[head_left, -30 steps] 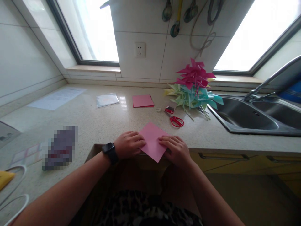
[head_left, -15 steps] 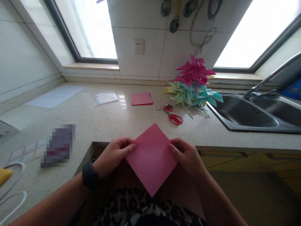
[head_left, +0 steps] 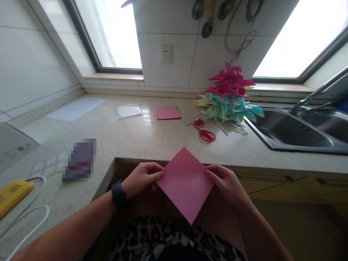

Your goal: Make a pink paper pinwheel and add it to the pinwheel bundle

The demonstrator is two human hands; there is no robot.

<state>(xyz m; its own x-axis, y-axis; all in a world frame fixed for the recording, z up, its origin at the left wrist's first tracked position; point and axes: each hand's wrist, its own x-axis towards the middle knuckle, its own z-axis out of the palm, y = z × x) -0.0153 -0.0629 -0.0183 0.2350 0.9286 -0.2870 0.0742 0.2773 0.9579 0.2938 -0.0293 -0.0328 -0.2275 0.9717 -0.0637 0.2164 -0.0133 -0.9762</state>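
While you are leaning over the table [head_left: 152,139], your left hand [head_left: 141,178] is pinching the 9 o'clock corner of a pink paper square [head_left: 186,183] and your right hand [head_left: 227,183] is pinching its 3 o'clock corner. You are holding the sheet turned like a diamond, off the table edge and above your lap, with one point at 12 o'clock just overlapping the edge and the other at 6 o'clock over your patterned clothing. Your thumbs are lying on top of the paper; the fingers underneath are hiding behind it, so how they are curled is impossible to tell. A dark watch [head_left: 118,194] is sitting on your left wrist.

At 12 o'clock from the sheet, a stack of pink paper [head_left: 168,112] is lying flat, with red scissors [head_left: 206,135] at 1 o'clock and a heap of pink and teal pinwheels [head_left: 230,99] beyond them, their sticks tangling so single ones are hard to separate. At 2 o'clock the sink [head_left: 296,132] is running out of the frame, its tap cut off. At 9 o'clock a blurred-out patch [head_left: 80,159] is masking something, and a yellow object [head_left: 13,192] with a white cable [head_left: 29,221] is being cropped by the edge.
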